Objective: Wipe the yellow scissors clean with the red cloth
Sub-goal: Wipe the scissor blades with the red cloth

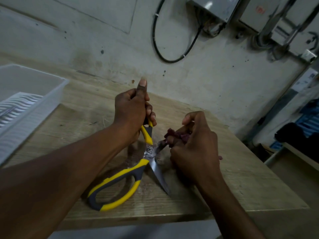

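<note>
Head camera gave us the whole bench, and over on the far left we saw a white plastic bin (pixel 29 94) parked on the wooden table (pixel 241 178), its rim running out of the picture. Moving in, the left hand (pixel 132 111) was wrapped tight around the upper handle of the yellow scissors (pixel 119 183), thumb sticking straight up. And those scissors were spread wide open! The lower yellow-and-grey handle loop lay down on the table near the front edge, one bare blade (pixel 159 175) slanting toward us beside it. Just right of the pivot, the right hand (pixel 193 149) was curled down hard, pinching the red cloth (pixel 176 135) bunched around the other blade; we saw only a short stub of that blade poking out of the cloth. Farther right, up on the wall, a black cable (pixel 172 60) looped below grey boxes (pixel 212 7).
</note>
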`<action>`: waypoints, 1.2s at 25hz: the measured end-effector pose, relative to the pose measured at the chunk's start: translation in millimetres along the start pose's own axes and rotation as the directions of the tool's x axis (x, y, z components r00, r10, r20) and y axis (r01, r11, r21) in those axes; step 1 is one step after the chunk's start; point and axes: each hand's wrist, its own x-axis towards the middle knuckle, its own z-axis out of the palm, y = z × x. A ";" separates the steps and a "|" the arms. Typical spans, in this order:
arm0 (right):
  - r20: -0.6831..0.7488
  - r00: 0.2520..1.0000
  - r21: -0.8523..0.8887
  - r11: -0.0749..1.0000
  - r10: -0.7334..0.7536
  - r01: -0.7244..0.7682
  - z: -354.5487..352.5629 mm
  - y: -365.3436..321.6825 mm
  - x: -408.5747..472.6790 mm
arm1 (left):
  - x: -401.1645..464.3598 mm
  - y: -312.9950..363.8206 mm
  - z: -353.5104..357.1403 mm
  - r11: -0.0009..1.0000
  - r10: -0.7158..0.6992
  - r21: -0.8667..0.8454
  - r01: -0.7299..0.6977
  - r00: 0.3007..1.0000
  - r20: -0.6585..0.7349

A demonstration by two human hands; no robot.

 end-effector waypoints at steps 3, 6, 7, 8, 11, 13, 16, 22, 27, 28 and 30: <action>0.017 0.999 0.053 0.998 -0.048 0.047 7.6 -4.7 -10.9 | 0.5 -1.0 -4.1 1.000 0.007 0.004 -0.007 1.000 -0.021; 0.156 0.980 0.122 0.987 -0.124 0.106 5.9 -13.2 -25.8 | 1.6 -3.0 -4.7 1.000 0.013 0.009 -0.013 0.999 -0.032; 0.186 0.975 0.142 0.985 -0.121 0.095 3.1 -11.8 -23.4 | 1.0 -2.9 -3.1 1.000 0.011 0.012 -0.010 1.000 -0.029; 0.191 0.977 0.162 0.984 -0.100 0.069 -0.9 -9.0 -18.6 | -0.1 -1.9 -1.0 1.000 0.005 0.008 -0.005 1.000 -0.025; 0.061 0.998 0.122 0.992 -0.016 0.008 -5.2 1.0 -0.5 | -1.6 1.0 0.3 1.000 0.003 -0.010 -0.003 1.000 -0.019; 0.038 0.999 0.047 0.998 -0.036 0.035 -1.0 -0.4 2.3 | -1.8 0.5 0.3 1.000 0.011 0.010 -0.011 1.000 -0.025; 0.124 0.989 0.087 0.994 -0.079 0.068 8.1 -4.6 -8.8 | 0.1 -4.0 -4.1 0.999 0.011 0.030 -0.009 0.999 -0.050; 0.181 0.983 0.250 0.965 0.033 -0.078 -16.3 -2.9 2.8 | -3.7 0.0 -0.8 1.000 -0.011 -0.003 0.011 1.000 -0.015; 0.080 0.996 0.062 0.997 0.045 -0.050 0.9 -6.8 -0.4 | -3.7 0.4 0.5 1.000 0.003 0.007 -0.003 1.000 -0.012; 0.084 0.996 0.035 0.999 0.017 -0.020 3.8 -8.3 -5.8 | -3.2 -0.9 -0.8 1.000 0.007 0.015 -0.007 1.000 -0.022; 0.088 0.996 0.053 0.998 -0.023 0.019 6.6 -8.9 -13.7 | -2.9 -2.5 -5.1 1.000 0.004 0.029 -0.002 0.999 -0.052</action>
